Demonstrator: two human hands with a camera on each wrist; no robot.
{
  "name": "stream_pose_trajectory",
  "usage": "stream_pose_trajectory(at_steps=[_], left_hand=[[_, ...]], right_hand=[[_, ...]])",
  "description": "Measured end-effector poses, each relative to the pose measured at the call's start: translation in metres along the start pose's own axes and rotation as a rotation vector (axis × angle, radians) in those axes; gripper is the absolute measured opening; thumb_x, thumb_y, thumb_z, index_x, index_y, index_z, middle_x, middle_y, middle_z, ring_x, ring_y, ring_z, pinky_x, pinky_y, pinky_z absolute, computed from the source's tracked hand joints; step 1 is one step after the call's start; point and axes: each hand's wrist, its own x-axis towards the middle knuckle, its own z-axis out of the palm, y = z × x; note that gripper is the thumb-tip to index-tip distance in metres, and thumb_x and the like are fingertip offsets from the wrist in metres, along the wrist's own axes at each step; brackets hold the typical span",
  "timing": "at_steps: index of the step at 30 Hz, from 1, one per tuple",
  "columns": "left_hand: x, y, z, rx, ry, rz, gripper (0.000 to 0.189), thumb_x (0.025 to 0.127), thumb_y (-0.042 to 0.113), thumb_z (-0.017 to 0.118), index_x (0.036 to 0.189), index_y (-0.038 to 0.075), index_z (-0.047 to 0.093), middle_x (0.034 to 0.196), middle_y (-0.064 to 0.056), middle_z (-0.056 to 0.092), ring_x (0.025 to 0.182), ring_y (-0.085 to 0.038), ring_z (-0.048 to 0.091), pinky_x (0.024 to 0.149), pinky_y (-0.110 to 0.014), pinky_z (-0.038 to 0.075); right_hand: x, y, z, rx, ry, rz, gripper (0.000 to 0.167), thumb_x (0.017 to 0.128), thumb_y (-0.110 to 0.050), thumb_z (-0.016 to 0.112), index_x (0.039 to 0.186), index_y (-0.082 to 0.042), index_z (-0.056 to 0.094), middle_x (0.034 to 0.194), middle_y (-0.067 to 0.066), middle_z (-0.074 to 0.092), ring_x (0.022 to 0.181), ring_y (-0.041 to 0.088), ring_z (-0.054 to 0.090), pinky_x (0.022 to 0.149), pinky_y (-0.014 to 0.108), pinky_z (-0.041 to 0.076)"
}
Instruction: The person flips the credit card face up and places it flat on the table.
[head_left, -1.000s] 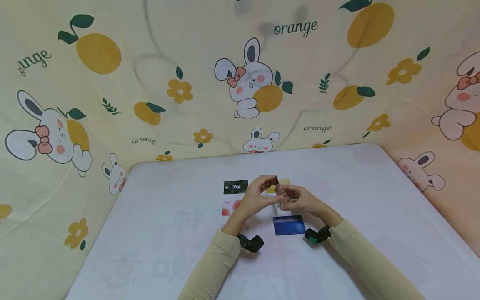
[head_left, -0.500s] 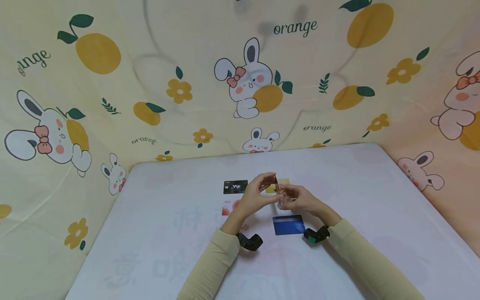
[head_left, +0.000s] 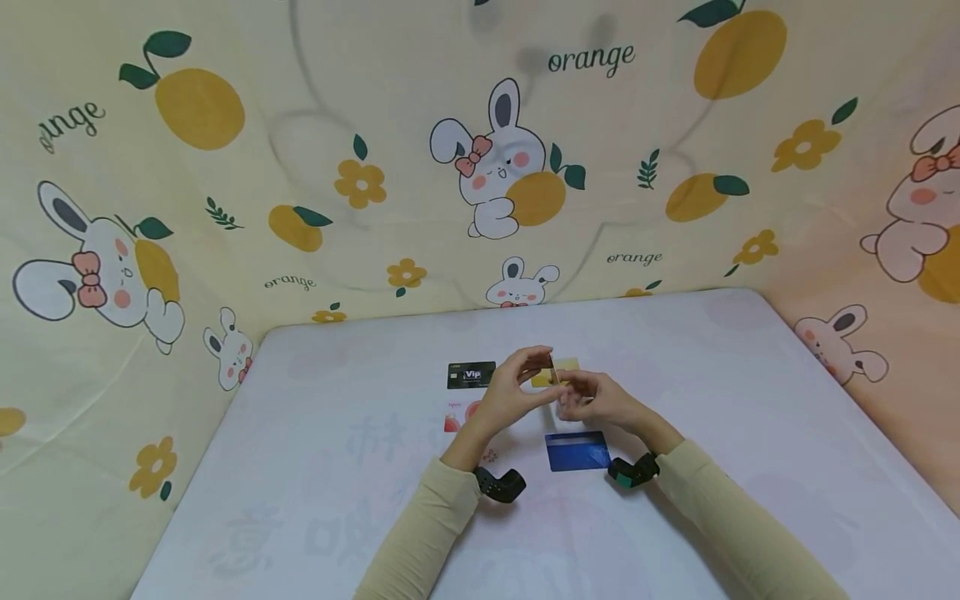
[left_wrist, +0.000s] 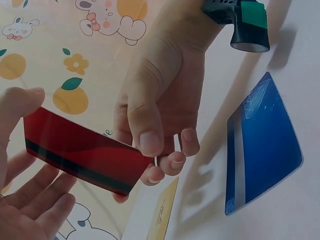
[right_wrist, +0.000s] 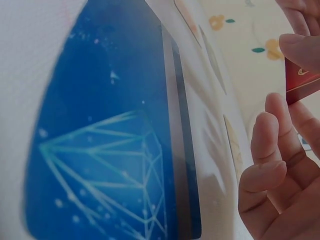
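Above the table, my left hand (head_left: 513,392) and right hand (head_left: 603,404) hold a red card (left_wrist: 82,152) with a dark stripe between them. In the left wrist view, my left thumb is at one end of the card, with the fingers spread below. My right thumb and fingers pinch its opposite corner. The head view shows the card nearly edge-on. A blue card (head_left: 577,452) with a grey stripe lies flat on the table, nearer me than the hands. Behind them lies a yellow card (head_left: 567,365), partly hidden.
Left of my hands, a black Vip card (head_left: 471,375) lies above a white card (head_left: 453,419) with red fruit pictures, partly covered by my left hand. Behind the white table (head_left: 337,375) hangs a cloth (head_left: 420,100) printed with rabbits and oranges.
The red card has turned slightly, its face narrowing toward edge-on in the head view. My left fingertips have risen slightly; the cards on the table have stayed put.
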Motion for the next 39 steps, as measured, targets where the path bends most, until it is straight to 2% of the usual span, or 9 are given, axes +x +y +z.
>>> stream_pose_trajectory(at_steps=[5,16,21,26,34,39], left_hand=[[0.000,-0.001,-0.001,0.005,0.002,0.014,0.058,0.083,0.011,0.074,0.135,0.006,0.049,0.130,-0.016,0.057,0.123,-0.026,0.057,0.108,-0.030,0.044],[-0.001,-0.002,-0.004,0.041,0.007,0.012,0.057,0.083,0.013,0.075,0.135,0.008,0.052,0.128,-0.015,0.058,0.123,-0.025,0.057,0.108,-0.029,0.044],[-0.002,-0.005,-0.004,0.058,0.006,0.025,0.057,0.082,0.013,0.075,0.134,0.008,0.053,0.126,-0.017,0.059,0.121,-0.026,0.058,0.107,-0.031,0.045],[-0.002,-0.008,-0.005,0.073,0.003,0.025,0.057,0.082,0.014,0.076,0.134,0.009,0.054,0.124,-0.014,0.060,0.119,-0.025,0.059,0.106,-0.032,0.046],[-0.004,-0.012,-0.006,0.058,-0.005,-0.005,0.055,0.083,0.017,0.076,0.134,0.015,0.055,0.125,-0.013,0.059,0.119,-0.026,0.059,0.107,-0.038,0.046],[-0.005,-0.014,-0.007,0.070,-0.006,-0.028,0.056,0.082,0.018,0.076,0.134,0.016,0.055,0.124,-0.012,0.059,0.118,-0.025,0.059,0.106,-0.037,0.046]], right_hand=[[0.000,0.001,0.000,-0.012,0.003,0.005,0.065,0.083,-0.007,0.070,0.139,0.009,0.041,0.103,0.023,0.061,0.084,0.010,0.055,0.072,0.020,0.050],[-0.001,0.006,-0.004,-0.044,0.022,0.006,0.061,0.082,-0.010,0.073,0.137,0.001,0.047,0.097,0.020,0.063,0.083,0.009,0.057,0.074,0.019,0.051],[-0.003,0.006,-0.007,-0.022,0.022,0.019,0.063,0.082,-0.009,0.074,0.138,0.002,0.047,0.095,0.020,0.063,0.082,0.010,0.057,0.076,0.019,0.051],[-0.005,0.008,-0.009,-0.029,0.034,0.042,0.063,0.081,-0.010,0.075,0.137,0.001,0.047,0.094,0.017,0.063,0.082,0.010,0.056,0.075,0.020,0.050],[-0.008,0.008,-0.014,-0.058,0.036,0.055,0.061,0.080,-0.011,0.075,0.134,0.000,0.049,0.095,0.018,0.063,0.081,0.012,0.057,0.075,0.020,0.051],[-0.009,0.008,-0.016,-0.064,0.038,0.061,0.062,0.080,-0.009,0.075,0.134,0.001,0.048,0.094,0.019,0.062,0.079,0.010,0.056,0.074,0.020,0.050]])
